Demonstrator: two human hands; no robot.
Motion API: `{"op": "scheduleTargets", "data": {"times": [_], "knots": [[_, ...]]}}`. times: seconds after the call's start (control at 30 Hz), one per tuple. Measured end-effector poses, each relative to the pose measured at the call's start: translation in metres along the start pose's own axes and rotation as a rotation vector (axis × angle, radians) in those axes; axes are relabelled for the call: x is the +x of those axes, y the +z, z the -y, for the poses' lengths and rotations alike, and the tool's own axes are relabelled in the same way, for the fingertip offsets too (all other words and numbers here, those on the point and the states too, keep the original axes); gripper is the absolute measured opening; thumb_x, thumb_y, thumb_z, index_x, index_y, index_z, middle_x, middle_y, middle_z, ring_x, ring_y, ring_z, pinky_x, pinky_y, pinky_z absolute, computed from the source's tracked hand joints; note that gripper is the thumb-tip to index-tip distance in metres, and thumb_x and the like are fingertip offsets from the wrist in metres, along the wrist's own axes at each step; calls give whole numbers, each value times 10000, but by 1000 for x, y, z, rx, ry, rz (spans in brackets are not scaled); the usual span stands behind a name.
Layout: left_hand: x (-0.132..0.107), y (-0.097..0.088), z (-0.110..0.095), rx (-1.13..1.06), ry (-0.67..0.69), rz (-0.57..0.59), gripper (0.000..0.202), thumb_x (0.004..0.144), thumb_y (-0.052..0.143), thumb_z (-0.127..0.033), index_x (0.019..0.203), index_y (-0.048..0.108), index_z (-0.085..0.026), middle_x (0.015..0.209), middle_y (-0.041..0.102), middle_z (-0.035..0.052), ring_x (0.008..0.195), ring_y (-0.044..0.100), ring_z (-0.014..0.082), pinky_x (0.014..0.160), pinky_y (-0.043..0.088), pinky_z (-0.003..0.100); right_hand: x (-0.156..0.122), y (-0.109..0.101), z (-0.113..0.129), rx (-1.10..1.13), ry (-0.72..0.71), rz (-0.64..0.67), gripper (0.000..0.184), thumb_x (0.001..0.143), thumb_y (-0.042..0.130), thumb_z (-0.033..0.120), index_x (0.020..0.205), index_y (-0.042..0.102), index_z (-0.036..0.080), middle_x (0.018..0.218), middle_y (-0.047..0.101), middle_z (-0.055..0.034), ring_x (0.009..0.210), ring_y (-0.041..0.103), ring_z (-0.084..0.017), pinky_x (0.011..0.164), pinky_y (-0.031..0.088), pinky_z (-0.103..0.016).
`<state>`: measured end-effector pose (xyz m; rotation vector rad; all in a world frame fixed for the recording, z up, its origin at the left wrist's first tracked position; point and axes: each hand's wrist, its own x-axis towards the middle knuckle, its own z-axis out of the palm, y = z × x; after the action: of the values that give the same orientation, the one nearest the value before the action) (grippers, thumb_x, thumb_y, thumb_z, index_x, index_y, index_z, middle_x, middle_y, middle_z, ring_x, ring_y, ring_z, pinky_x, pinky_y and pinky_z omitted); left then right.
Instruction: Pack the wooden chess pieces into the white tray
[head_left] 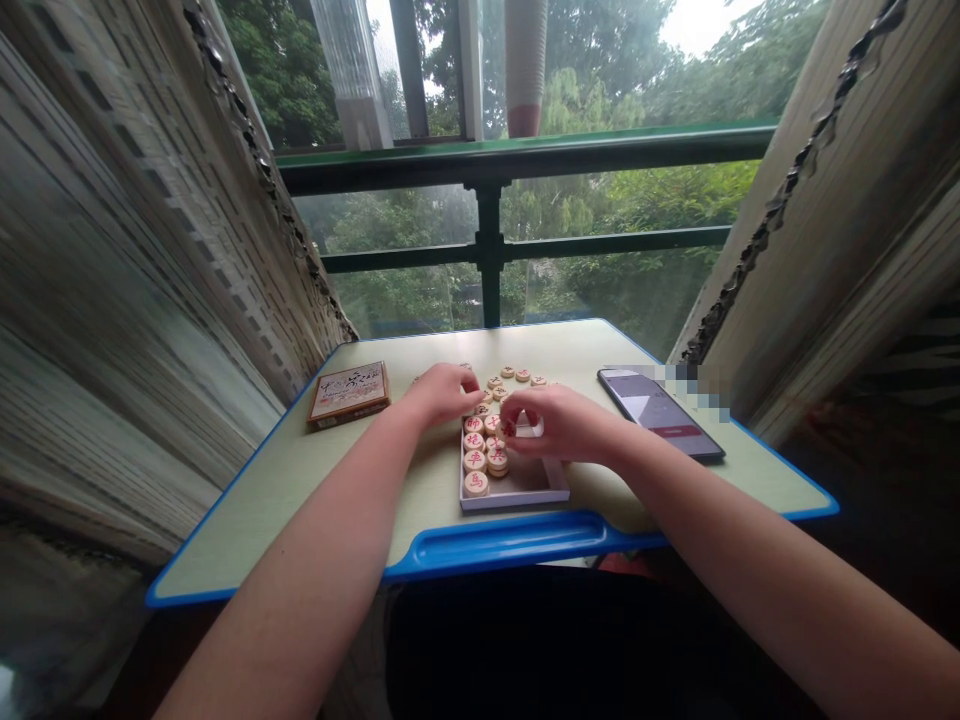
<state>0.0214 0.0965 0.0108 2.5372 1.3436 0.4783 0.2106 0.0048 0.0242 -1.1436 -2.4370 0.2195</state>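
Note:
A small white box tray (pixel 551 492) lies near the front of the table and holds several round wooden chess pieces (pixel 475 461) with red characters, lined up along its left side. More round pieces (pixel 517 377) lie loose on the table behind it. My right hand (pixel 559 422) hovers over the tray's far end, fingers pinched on a piece at the row. My left hand (pixel 442 392) rests curled on the loose pieces just behind the tray's left corner; what its fingers hold is hidden.
A brown box lid (pixel 349 393) lies at the left of the pale table with blue rim (pixel 495 548). A smartphone (pixel 660 412) lies at the right. Bamboo blinds (pixel 135 250) flank both sides; a window railing (pixel 491 245) is behind.

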Motion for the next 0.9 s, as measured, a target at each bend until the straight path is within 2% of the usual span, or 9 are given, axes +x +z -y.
{"op": "scheduleTargets", "data": {"times": [0.27,0.6,0.9], "knots": [[1,0,0,8,-5,16,275,725,532,-388,739,709,-177,745,688,35,671,573,155,604,399,250,3,9,-3,59,-122,-72,112,753,630,206,853,672,179,895,622,-57,764,574,-137,730,448,-254],[0,-1,-2,-28,2,18,317,729,521,-425,754,710,-172,717,668,28,645,552,146,562,369,248,4,12,0,47,-72,-17,187,792,632,299,920,708,186,923,607,-67,801,581,-158,754,456,-283],[-3,-5,-6,-56,2,28,294,731,526,-388,773,710,-163,751,678,33,687,563,153,584,392,240,3,11,0,59,-36,12,212,803,622,329,950,711,206,917,590,-62,789,575,-155,740,452,-285]]}}
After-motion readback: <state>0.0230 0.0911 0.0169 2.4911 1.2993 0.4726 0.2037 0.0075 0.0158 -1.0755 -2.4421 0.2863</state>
